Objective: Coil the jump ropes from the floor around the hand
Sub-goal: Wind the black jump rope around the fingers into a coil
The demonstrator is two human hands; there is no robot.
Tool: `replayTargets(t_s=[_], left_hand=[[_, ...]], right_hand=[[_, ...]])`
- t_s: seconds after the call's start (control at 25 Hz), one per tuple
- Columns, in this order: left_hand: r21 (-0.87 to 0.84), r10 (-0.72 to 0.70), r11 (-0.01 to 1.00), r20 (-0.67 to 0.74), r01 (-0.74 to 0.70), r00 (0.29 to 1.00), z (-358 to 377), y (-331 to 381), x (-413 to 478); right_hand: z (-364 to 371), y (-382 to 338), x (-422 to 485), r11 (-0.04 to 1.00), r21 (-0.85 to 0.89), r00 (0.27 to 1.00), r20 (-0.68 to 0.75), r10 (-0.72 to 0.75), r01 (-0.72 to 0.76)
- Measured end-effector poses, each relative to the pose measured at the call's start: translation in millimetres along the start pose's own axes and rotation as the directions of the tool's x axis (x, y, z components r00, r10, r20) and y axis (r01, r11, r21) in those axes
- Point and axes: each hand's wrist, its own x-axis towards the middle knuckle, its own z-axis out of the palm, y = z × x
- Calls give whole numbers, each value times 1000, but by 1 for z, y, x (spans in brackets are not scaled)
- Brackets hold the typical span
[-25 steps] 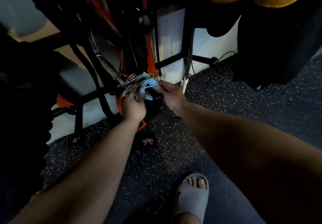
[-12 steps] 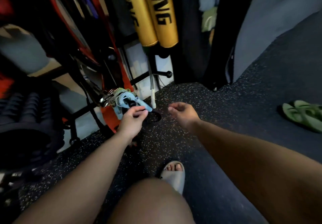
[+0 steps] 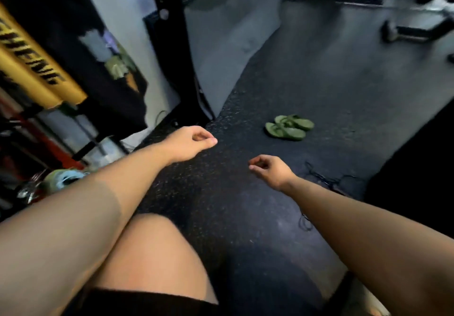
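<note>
A thin black jump rope (image 3: 325, 181) lies tangled on the dark speckled floor, just right of my right hand (image 3: 271, 169), and another loop of it (image 3: 304, 223) shows beside my right forearm. A coiled light-blue jump rope (image 3: 65, 177) hangs on the rack at the far left, behind my left forearm. My left hand (image 3: 188, 141) hovers over the floor with its fingers loosely curled and nothing in it. The right hand is also empty and loosely curled, apart from the black rope.
A pair of green flip-flops (image 3: 288, 127) lies on the floor ahead. Yellow punching bags (image 3: 32, 70) and a cluttered rack stand at the left, with a black post (image 3: 172, 45) behind. My bare knee (image 3: 152, 254) fills the lower middle. Gym equipment stands at the far right.
My left hand has let go of the light-blue coil, which stays on the rack. My view has swung right, and both empty hands now hover over the floor near the black rope.
</note>
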Motion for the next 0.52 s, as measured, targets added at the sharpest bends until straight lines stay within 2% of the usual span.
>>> replayTargets(t_s=[0.12,0.24,0.52], left_hand=[[90,63,993,98,-72,993,57,55,27],[93,60,992,203,-80,977,134,81,47],[16,-26,1000,429,21,903,293,71,96]], right_hand=[[-56,61,-23,995,27,988,-112,102,-100],[-92,126,-42,970,28,953,-183,241,-240],[-116,261,-53,873,-73,868,-176,465,-483]])
